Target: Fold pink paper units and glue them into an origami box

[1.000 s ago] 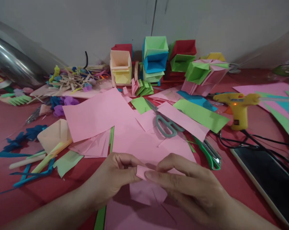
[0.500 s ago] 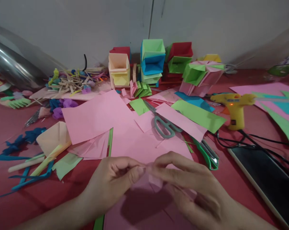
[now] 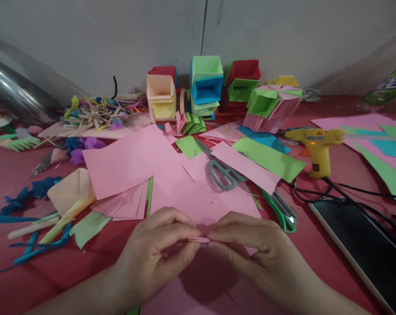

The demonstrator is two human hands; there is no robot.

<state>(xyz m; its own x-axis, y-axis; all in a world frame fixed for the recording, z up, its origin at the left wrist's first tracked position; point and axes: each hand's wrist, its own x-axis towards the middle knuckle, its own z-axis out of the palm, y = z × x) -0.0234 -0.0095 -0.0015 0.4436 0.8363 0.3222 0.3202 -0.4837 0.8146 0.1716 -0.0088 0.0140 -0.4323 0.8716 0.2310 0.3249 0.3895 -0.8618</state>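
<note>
A small folded piece of pink paper (image 3: pixel 198 239) is pinched from both sides, its thin layered edge facing me. My left hand (image 3: pixel 163 251) grips its left end between thumb and fingers. At the other end, my right hand (image 3: pixel 250 249) closes on it the same way, and most of the piece is hidden by the fingertips. Beneath both hands lies a large pink sheet (image 3: pixel 185 197). Beyond them, grey-handled scissors (image 3: pixel 222 173) rest partly under a pink strip (image 3: pixel 245 166). A green utility knife (image 3: pixel 279 212) lies beside my right hand.
Stacked folded-paper boxes (image 3: pixel 207 89) stand against the wall. To the right are a yellow glue gun (image 3: pixel 319 144), its black cord and a dark phone (image 3: pixel 358 249). Wooden sticks (image 3: pixel 99 116), blue paper strips (image 3: pixel 30 251) and a cream folded piece (image 3: pixel 71 190) lie at the left.
The small pink paper has turned edge-on and now looks flat. My right hand's fingers have drawn together on its right end, level with the left hand. The view shifted slightly.
</note>
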